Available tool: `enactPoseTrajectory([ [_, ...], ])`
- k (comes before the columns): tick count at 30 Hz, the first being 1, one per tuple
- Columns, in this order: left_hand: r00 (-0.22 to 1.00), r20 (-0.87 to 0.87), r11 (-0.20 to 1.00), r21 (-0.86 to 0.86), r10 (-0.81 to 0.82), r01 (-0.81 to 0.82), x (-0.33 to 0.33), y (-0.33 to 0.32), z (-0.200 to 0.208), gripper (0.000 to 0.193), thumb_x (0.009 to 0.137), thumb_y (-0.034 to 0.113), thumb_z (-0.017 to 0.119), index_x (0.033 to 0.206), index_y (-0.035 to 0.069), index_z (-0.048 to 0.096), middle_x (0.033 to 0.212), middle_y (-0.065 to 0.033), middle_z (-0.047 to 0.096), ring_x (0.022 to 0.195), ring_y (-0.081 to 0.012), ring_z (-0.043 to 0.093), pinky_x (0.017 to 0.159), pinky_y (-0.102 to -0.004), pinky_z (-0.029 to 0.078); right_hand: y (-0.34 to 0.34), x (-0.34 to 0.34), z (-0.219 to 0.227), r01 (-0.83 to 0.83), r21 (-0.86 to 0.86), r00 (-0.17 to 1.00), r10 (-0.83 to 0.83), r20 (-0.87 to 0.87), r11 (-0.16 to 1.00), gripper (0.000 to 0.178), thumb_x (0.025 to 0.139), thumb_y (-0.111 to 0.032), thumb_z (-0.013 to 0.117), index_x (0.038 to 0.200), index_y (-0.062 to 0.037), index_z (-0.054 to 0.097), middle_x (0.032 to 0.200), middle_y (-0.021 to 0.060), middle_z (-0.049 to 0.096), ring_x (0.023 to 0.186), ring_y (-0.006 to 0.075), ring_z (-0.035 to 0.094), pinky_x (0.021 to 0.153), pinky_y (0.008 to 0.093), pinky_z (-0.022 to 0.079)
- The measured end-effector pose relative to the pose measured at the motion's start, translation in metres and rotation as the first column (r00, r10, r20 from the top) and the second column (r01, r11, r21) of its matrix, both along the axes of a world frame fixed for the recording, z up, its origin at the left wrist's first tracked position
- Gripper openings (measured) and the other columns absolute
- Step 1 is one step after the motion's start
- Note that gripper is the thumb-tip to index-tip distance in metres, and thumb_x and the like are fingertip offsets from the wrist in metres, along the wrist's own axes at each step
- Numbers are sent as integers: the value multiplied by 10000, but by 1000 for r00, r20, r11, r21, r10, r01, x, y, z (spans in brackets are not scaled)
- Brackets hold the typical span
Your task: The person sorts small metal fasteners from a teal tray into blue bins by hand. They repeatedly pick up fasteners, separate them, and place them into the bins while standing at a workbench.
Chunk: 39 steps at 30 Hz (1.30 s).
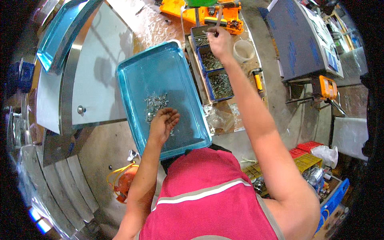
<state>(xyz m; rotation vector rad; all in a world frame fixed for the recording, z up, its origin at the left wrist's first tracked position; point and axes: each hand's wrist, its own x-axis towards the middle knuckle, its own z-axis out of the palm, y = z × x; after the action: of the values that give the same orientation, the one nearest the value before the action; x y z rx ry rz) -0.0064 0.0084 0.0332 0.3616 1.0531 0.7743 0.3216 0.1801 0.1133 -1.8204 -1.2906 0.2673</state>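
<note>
A large blue tray [136, 76] lies in front of me, with a loose pile of small metal screws [154, 103] on it. My left hand [164, 123] is at the near edge of this pile, its fingers curled inward; whatever they hold is hidden. Farther off to the right, my right hand [219, 42] is over the farthest of three small bins [199, 36]. Its fingers are pinched together near a small thin, pale piece, too small to name. Toward me, the middle bin [212, 58] and the nearest bin [221, 85] hold many small metal parts.
Right of the bins stand a round translucent tub [243, 51] and a yellow-and-black tool [258, 83]. An orange tool case [224, 16] lies open beyond them. A crumpled clear plastic bag [220, 119] is near the tray. A white cabinet panel [102, 72] borders the left side.
</note>
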Motion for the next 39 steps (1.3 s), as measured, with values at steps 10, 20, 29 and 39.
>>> enactPoseTrajectory([
  [10, 908, 411, 987, -157, 88, -25, -11, 9, 3, 264, 1017, 51, 493, 1266, 39, 579, 1322, -194, 643, 1165, -330, 669, 940, -437, 606, -153, -80, -13, -229, 184, 960, 253, -121, 956, 148, 896, -54, 645, 1040, -27, 671, 935, 129, 640, 805, 263, 630, 736, 363, 512],
  [20, 986, -72, 985, -69, 151, -156, -92, -31, -44, 226, 995, 92, 610, 1217, 53, 593, 1222, -132, 703, 1035, -249, 703, 823, -357, 606, -234, -156, -156, -572, -291, 807, 463, -366, 767, 224, 871, -72, 687, 1092, -30, 688, 992, 157, 680, 876, 303, 683, 762, 385, 538],
  [29, 758, -645, 995, 89, 98, -52, -136, -77, -79, 211, 969, 215, 632, 1060, 25, 644, 988, -161, 721, 794, -250, 691, 700, -380, 562, -223, -187, -183, -588, -333, 798, 596, -88, 737, 213, 876, -172, 703, 1052, -79, 628, 976, 137, 630, 874, 362, 662, 750, 463, 537],
  [39, 161, -987, 860, 70, -14, 505, -99, -69, -79, 280, 939, 309, 686, 1086, 74, 720, 987, -188, 733, 904, -396, 701, 793, -466, 541, -216, -223, -185, -703, -344, 679, 731, -69, 622, 183, 851, -147, 688, 1015, -79, 642, 964, 148, 622, 899, 386, 648, 766, 493, 537],
])
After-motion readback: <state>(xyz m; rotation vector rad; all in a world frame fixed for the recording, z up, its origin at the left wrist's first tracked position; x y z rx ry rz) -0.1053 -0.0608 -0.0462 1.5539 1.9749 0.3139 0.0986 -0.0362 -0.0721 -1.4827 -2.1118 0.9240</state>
